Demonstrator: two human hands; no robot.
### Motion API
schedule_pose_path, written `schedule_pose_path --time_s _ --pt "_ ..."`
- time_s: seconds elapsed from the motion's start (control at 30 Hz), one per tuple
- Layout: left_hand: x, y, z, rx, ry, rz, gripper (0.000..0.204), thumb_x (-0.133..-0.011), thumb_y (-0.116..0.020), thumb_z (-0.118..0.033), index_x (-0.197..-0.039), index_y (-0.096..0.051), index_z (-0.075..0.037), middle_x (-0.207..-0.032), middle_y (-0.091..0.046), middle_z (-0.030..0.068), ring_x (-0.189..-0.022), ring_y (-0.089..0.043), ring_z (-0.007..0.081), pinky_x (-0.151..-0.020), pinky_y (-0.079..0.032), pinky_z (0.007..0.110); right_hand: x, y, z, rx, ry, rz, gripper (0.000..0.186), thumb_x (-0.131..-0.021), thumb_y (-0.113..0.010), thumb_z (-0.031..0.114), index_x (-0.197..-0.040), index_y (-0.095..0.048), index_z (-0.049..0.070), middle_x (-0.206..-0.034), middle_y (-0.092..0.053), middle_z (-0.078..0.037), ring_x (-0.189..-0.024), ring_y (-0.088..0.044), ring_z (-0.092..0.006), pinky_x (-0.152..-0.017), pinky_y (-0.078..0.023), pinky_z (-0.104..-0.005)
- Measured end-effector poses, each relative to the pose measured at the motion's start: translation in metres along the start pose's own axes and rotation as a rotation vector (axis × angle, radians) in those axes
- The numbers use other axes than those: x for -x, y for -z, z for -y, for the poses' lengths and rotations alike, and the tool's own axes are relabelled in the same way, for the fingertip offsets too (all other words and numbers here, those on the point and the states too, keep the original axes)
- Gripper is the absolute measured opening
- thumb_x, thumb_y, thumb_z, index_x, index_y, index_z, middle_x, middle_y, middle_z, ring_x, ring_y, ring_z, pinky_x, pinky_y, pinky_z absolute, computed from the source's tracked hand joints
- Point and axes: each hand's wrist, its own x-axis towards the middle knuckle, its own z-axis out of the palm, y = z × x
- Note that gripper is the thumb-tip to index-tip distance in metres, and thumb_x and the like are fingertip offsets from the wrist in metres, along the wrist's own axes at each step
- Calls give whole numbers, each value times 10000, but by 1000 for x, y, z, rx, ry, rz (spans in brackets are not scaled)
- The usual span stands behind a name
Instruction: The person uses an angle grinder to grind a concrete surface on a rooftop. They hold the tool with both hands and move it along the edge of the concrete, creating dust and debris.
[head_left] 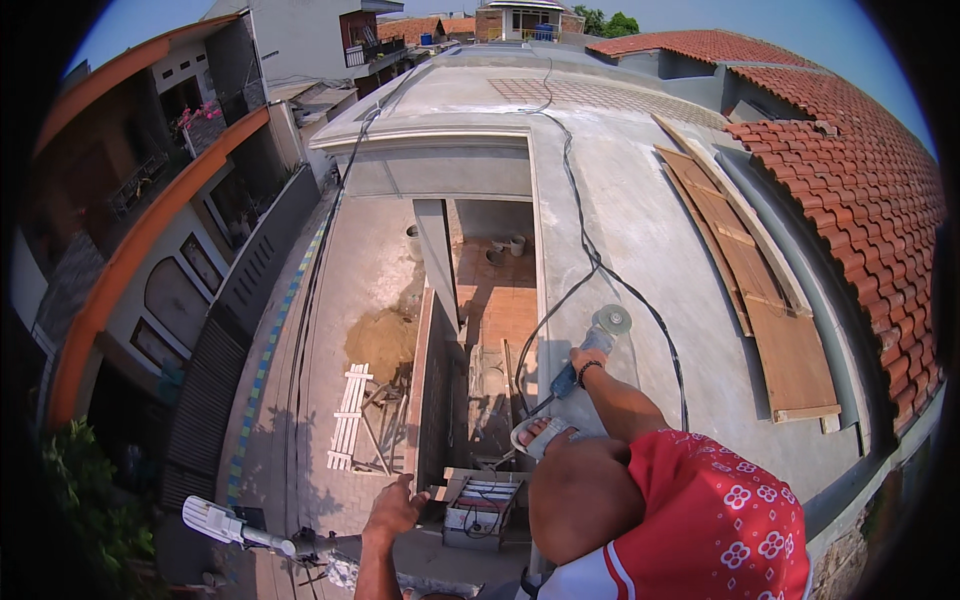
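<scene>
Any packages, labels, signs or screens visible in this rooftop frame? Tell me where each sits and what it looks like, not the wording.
None that can be made out: no package, label, sign or screen shows.
Right hand: holds an angle grinder with a blue body and grey disc over the concrete roof; any label is too small to tell.
Left hand: open and bare, held out over the roof edge.

Wooden boards (750, 280) are lying on the concrete roof (640, 200), well to the right of the hands. Red roof tiles (860, 190) are sloping beyond them. A sand pile (380, 340) is sitting below, left of the hands.
</scene>
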Motion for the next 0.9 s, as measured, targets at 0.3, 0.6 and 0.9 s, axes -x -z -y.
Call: schedule_pose_path --time_s 0.3,0.6,0.9 --pt "-7 -3 -4 -20 -21 45 545 -882 -651 -315 -1289 -507 18 -1076 -643 277 -1075 -600 406 -916 -470 455 -15 -1 -9 -25 -97 -226 842 -744 -642 451 -1253 -345 -150 -1184 -574 -303 -1112 -600 -370 -962 -469 -401" --pt "-14 -8 15 -37 -47 -5 561 -863 -663 -359 -1277 -527 -5 -1040 -665 256 -1016 -636 388 -863 -492 443 34 24 18 -133 -178 -127 807 -758 -632 419 -1247 -352 -159 -1224 -560 -316 -1138 -586 -376 -974 -462 -398" --pt "-20 -16 35 -28 18 13 588 -854 -686 -355 -1286 -525 11 -1016 -678 230 -973 -656 358 -838 -506 425 33 10 20 -228 -320 -272 700 -730 -678 399 -1162 -429 -92 -1132 -608 -257 -1064 -629 -347 -940 -494 -411"
